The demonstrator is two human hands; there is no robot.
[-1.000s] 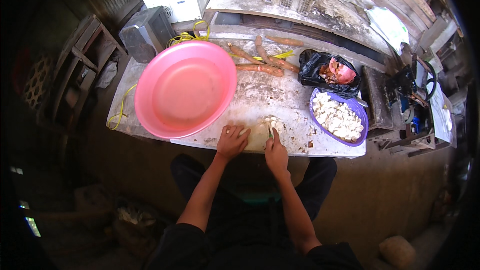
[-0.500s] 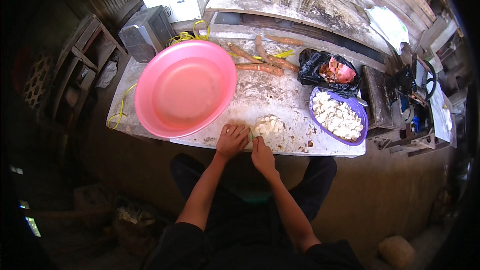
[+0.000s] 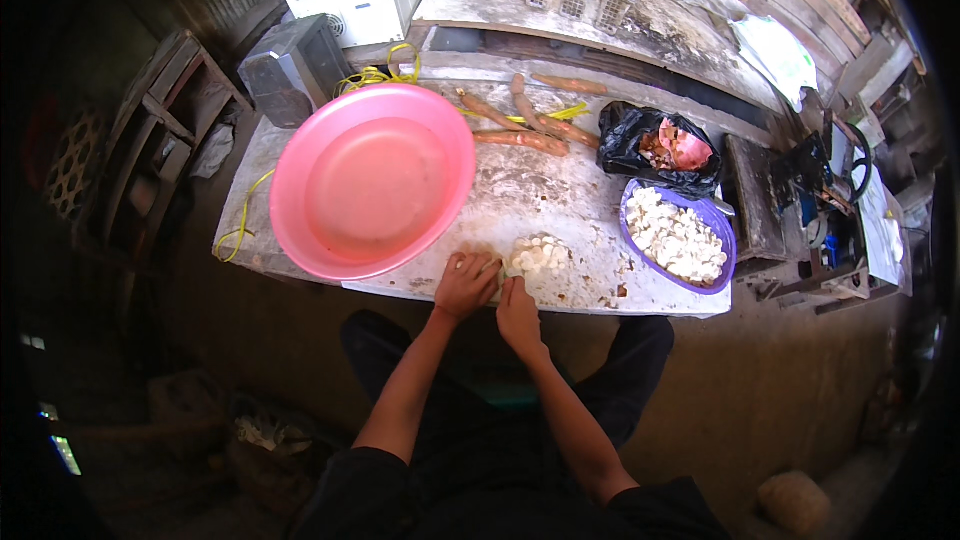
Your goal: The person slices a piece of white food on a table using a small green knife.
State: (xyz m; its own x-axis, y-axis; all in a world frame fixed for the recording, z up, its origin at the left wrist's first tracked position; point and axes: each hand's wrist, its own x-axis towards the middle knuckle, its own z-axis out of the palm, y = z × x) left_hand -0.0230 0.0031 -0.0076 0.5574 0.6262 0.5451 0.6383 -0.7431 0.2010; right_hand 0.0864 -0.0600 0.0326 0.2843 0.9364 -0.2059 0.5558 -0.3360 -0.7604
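We see the left hand (image 3: 466, 285) curled over a pale peeled root piece (image 3: 497, 270) at the near edge of the worn white tabletop (image 3: 540, 190). The right hand (image 3: 519, 306) touches it; its grip we cannot tell. A heap of pale cut chunks (image 3: 540, 255) lies at one o'clock, a round pink plastic basin (image 3: 372, 178) at eleven.

left hand (image 3: 466, 285): covers whatever it presses down
right hand (image 3: 519, 312): grip too small to tell
black bag (image 3: 655, 152): contents half hidden
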